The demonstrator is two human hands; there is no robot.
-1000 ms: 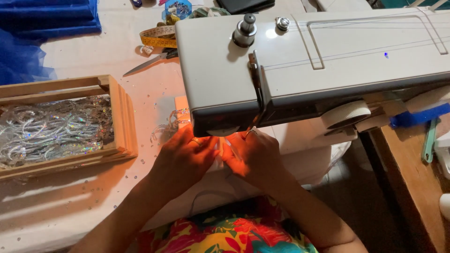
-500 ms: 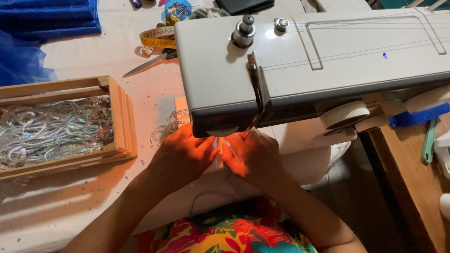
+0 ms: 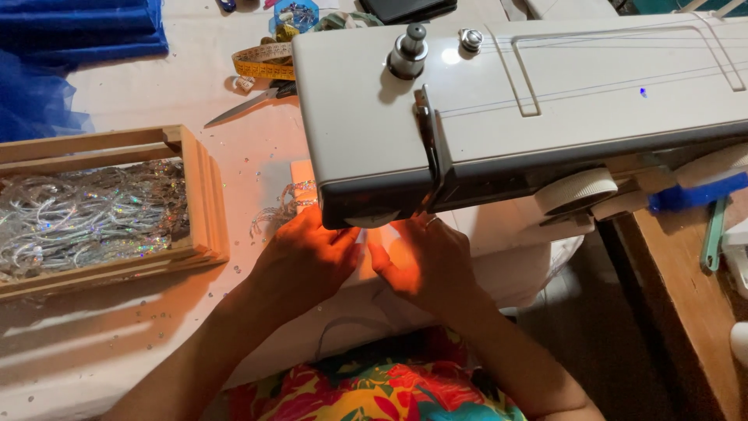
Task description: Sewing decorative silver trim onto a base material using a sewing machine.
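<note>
White cloth (image 3: 374, 269) lies under the head of the grey sewing machine (image 3: 506, 101); the left hand (image 3: 304, 261) and right hand (image 3: 425, 261) press flat on it, fingers extended (gripping nothing). Nearby sits a wooden tray of silver sequin trim (image 3: 86, 214).

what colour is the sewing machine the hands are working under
The sewing machine is white or pale grey, with silver knobs on top; the head view shows it best.

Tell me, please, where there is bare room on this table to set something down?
Bare patches: between the blue fabric, scissors and wooden tray; and the near edge below the tray. Crowded: under the sewing machine, where left hand and right hand press cloth.
</note>
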